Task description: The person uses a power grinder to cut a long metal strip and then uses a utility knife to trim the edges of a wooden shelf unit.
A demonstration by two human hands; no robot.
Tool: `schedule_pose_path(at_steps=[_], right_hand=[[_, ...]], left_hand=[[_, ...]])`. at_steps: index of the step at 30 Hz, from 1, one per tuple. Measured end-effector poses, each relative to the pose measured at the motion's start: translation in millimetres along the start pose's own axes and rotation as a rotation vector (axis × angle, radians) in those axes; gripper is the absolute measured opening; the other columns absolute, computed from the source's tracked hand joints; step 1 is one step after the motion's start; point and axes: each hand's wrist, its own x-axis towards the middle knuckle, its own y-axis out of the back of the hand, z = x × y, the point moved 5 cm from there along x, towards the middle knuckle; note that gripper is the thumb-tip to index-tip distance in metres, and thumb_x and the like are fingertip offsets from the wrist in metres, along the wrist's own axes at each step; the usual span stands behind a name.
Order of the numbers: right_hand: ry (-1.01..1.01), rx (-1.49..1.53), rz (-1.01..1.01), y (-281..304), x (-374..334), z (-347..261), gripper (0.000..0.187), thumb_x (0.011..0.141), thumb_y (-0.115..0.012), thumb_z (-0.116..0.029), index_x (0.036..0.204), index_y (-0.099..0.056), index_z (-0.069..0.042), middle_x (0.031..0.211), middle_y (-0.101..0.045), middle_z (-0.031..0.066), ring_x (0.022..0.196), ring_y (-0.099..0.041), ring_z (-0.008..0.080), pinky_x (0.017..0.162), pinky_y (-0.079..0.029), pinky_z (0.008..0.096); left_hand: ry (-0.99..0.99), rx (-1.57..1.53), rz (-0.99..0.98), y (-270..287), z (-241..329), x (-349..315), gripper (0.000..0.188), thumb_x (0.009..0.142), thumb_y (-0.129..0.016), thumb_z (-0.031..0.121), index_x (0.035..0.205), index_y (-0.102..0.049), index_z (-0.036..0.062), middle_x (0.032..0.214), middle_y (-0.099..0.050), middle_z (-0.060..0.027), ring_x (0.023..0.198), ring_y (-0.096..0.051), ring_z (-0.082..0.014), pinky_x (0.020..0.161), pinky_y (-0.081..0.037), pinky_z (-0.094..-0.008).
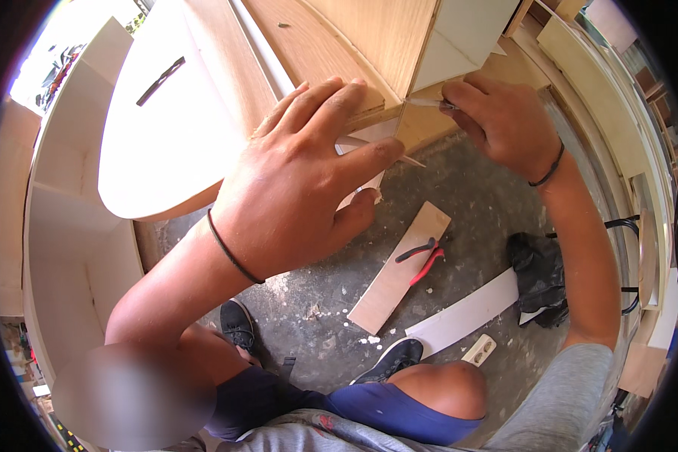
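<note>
My left hand (301, 173) lies over the edge of a wood-grain cabinet panel (309, 45), palm down with its fingers spread. Below its index finger, a thin pale strip (410, 160) with a pointed end sticks out past the panel's edge. To the right, my right hand (505, 124) pinches a thin, blade-like piece (427, 102). Its tip reaches the corner where the panel meets an upright wooden board (384, 38). Fingers cover the piece's other end, so its exact kind cannot be made out.
Pliers (429, 264) with red and black handles lie on a wooden board (377, 301) on the floor. Nearby are a white board (467, 313), a black bundle (536, 279) and a socket block (479, 350). A curved white tabletop (173, 113) stands left; pale shelving (75, 248) lies beyond.
</note>
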Motion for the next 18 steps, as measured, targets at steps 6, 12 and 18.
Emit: schedule_pose_path(at_steps=[6, 12, 18], right_hand=[[-0.017, -0.018, 0.001, -1.4, 2.2, 0.5, 0.014, 0.089, -0.059, -0.021, 0.1, -0.055, -0.013, 0.073, -0.056, 0.0059, 0.064, -0.059, 0.0292, 0.054, -0.046, 0.0405], [-0.032, -0.051, -0.043, -6.7, 3.3, 2.6, 0.015, 0.088, -0.059, -0.023, 0.1, -0.055, -0.013, 0.072, -0.056, 0.0064, 0.064, -0.06, 0.03, 0.054, -0.046, 0.0414], [-0.048, 0.031, -0.038, -9.6, 4.8, 5.2, 0.016, 0.087, -0.059, -0.022, 0.1, -0.054, -0.013, 0.071, -0.057, 0.0072, 0.062, -0.059, 0.0312, 0.053, -0.046, 0.0429]], left_hand=[[-0.005, -0.008, 0.01, -0.1, -1.4, 0.2, 0.044, 0.068, -0.068, 0.011, 0.112, -0.066, 0.0172, 0.133, -0.048, -0.0222, 0.125, -0.045, -0.0422, 0.103, -0.038, -0.0494], [-0.006, -0.004, -0.001, -0.4, -2.2, -0.5, 0.045, 0.066, -0.068, 0.01, 0.111, -0.067, 0.0172, 0.134, -0.047, -0.0223, 0.125, -0.045, -0.0419, 0.103, -0.038, -0.0494], [-0.003, 0.004, -0.022, 1.9, -0.5, -0.3, 0.046, 0.064, -0.066, 0.008, 0.109, -0.068, 0.0165, 0.133, -0.047, -0.0231, 0.124, -0.045, -0.0423, 0.101, -0.04, -0.0503]])
